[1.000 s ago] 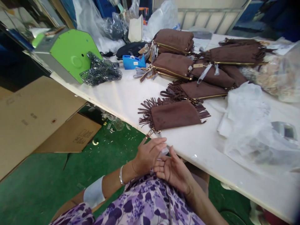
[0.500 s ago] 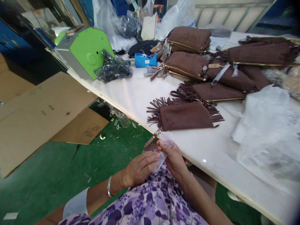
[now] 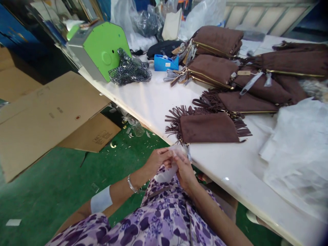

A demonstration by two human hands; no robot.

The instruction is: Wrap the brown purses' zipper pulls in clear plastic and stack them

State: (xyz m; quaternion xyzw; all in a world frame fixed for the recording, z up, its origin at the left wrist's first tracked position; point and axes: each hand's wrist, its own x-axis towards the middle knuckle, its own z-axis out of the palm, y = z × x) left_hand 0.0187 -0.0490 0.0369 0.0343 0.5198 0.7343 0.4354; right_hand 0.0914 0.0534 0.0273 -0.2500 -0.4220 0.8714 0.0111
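Above my lap, at the table's edge, both hands pinch a thin, whitish, translucent sheet (image 3: pixel 166 175). My left hand (image 3: pixel 157 161) has its fingertips closed on it, meeting the fingers of my right hand (image 3: pixel 185 171), which is closed on the sheet too. I cannot tell whether the sheet is paper or plastic. Just beyond them a brown fringed pouch (image 3: pixel 208 128) lies flat on the white table (image 3: pixel 143 99). From the pouch's near left corner a narrow greyish piece hangs beside the sheet; its lower end is hidden.
More brown pouches (image 3: pixel 212 70) are stacked behind, some with gold zips. A green-sided machine (image 3: pixel 105 51), crumpled dark plastic (image 3: pixel 129 68) and a blue tape dispenser (image 3: pixel 166 63) stand at the back left. White plastic sheeting (image 3: pixel 297 143) lies right. Cardboard (image 3: pixel 53 116) is beside the table.
My left hand has moved up and turned, its fingers now pinching near my right fingertips. More of the sheet hangs below the hands. The brown strap beside them no longer shows. The view has shifted slightly.
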